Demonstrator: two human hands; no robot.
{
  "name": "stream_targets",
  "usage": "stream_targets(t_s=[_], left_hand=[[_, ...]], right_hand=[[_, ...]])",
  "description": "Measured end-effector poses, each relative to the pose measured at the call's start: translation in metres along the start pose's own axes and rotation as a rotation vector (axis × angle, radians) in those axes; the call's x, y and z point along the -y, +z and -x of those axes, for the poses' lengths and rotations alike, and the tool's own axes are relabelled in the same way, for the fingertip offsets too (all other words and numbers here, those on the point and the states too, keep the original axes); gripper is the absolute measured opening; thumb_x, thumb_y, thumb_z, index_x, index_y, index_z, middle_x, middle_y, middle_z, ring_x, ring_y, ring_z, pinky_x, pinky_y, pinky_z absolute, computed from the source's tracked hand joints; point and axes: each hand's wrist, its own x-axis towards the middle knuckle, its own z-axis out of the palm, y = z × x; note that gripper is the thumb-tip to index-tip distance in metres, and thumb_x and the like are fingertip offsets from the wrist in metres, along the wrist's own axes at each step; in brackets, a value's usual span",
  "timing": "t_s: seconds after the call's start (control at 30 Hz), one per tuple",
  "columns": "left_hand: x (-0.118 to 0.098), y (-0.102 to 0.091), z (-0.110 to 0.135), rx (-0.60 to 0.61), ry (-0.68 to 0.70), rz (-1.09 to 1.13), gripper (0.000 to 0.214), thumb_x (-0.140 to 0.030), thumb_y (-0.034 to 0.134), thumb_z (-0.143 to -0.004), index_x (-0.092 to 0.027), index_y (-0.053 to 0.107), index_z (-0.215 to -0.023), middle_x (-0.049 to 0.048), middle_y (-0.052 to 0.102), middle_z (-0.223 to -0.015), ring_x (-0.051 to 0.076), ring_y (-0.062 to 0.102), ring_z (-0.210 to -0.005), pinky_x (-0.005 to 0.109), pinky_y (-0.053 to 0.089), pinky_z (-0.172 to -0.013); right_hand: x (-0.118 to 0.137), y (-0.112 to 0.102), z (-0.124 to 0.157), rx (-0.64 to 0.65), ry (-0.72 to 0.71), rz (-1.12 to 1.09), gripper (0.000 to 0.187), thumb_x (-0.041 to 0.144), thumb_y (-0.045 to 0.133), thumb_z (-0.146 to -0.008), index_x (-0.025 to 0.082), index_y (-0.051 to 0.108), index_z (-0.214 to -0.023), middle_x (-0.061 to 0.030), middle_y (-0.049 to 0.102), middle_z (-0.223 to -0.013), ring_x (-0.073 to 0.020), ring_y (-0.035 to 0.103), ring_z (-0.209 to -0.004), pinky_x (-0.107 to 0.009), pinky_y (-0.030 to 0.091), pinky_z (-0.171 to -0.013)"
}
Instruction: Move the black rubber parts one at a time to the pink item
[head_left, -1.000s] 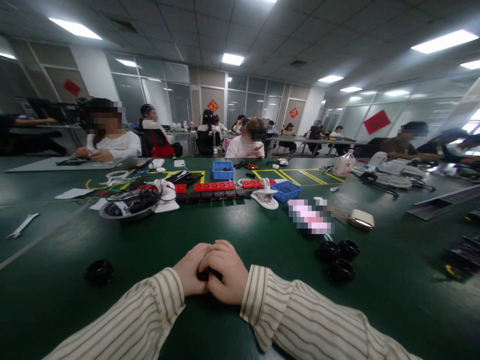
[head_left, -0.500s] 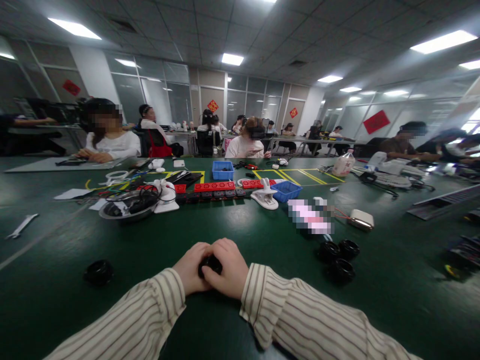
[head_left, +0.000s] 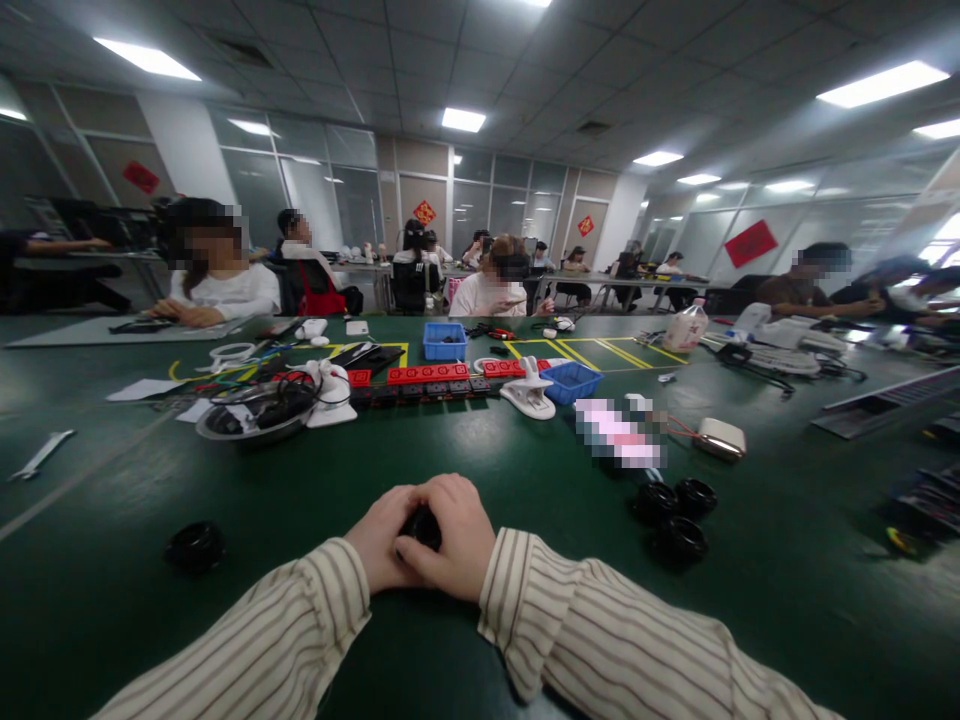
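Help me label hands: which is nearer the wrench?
Left. The left hand is to the right of the wrench; the right hand is farther right.

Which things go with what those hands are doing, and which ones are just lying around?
Probably belong:
held black piece, between left hand and right hand
lone black piece
three black pieces

Probably just lying about:
wrench
metal bowl
bottle
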Motion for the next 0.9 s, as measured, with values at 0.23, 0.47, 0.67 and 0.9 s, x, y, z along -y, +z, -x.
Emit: stream_targets(t_s=[0.23,0.47,0.67,0.9], left_hand=[[-0.0035,-0.0013,-0.0024,0.011,0.013,-0.072,0.037,-0.023,0.068,-0.052,-0.015,0.056,-0.087,0.0069,0.057,-0.093,0.025,0.053,-0.090,0.042,0.044,-0.087],[-0.0053,-0.0024,-0.0018,0.039,0.060,0.026,0.034,-0.022,0.064,-0.055,-0.017,0.057,-0.087,0.0063,0.058,-0.096,0.025,0.053,-0.097,0.040,0.044,-0.090],[0.0003,0.0011,0.0003,-0.011,-0.007,0.065,0.058,-0.023,0.069,-0.050,-0.017,0.053,-0.106,0.0078,0.056,-0.105,0.028,0.053,-0.100,0.043,0.043,-0.092],[-0.0009,-0.0009,-0.0007,-0.003,0.005,0.002,0.049,-0.023,0.069,-0.053,-0.017,0.054,-0.099,0.0067,0.057,-0.100,0.026,0.052,-0.097,0.042,0.043,-0.090]], right_hand=[[-0.0028,0.0022,-0.0007,0.066,-0.037,0.035,0.011,0.026,0.059,-0.069,0.019,0.054,-0.076,-0.0020,0.055,-0.077,-0.0182,0.048,-0.080,-0.034,0.036,-0.079],[-0.0032,0.0009,0.0002,0.041,-0.223,-0.135,0.017,0.015,0.044,-0.062,0.019,0.053,-0.076,-0.0028,0.058,-0.074,-0.0179,0.051,-0.079,-0.033,0.037,-0.080],[-0.0005,-0.0021,0.0005,0.007,-0.136,-0.118,0.023,0.024,0.051,-0.067,0.017,0.053,-0.089,-0.0059,0.058,-0.088,-0.0201,0.050,-0.087,-0.036,0.037,-0.083],[-0.0013,0.0012,-0.0003,0.055,0.035,0.053,0.024,0.033,0.064,-0.068,0.018,0.053,-0.083,-0.0040,0.054,-0.083,-0.0195,0.047,-0.082,-0.035,0.037,-0.078]])
